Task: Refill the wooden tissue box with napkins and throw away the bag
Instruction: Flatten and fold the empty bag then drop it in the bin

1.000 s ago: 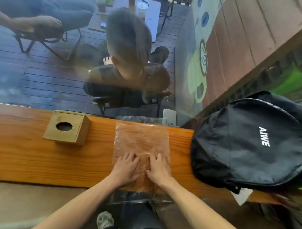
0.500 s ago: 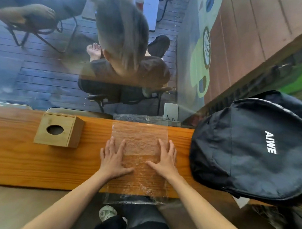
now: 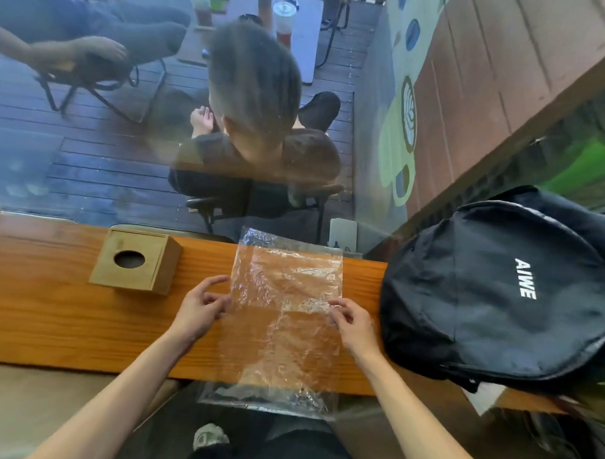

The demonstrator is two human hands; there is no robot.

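Bare forearms with no sleeves showing, dark trousers (image 3: 279, 448) and a pale shoe (image 3: 210, 436).

A clear, crinkled plastic bag (image 3: 284, 318) is spread flat in the lower centre of the frame, and the orange-brown wood beneath is seen through it. Its far edge is found at the back of the wooden surface, while its near edge is hung over the front edge, toward the bottom of the frame. Its left and right edges are pinched at mid-height. The wooden tissue box (image 3: 135, 263) is set upright to the left of the bag, apart from it, at left of centre. A dark round hole is seen in its top.
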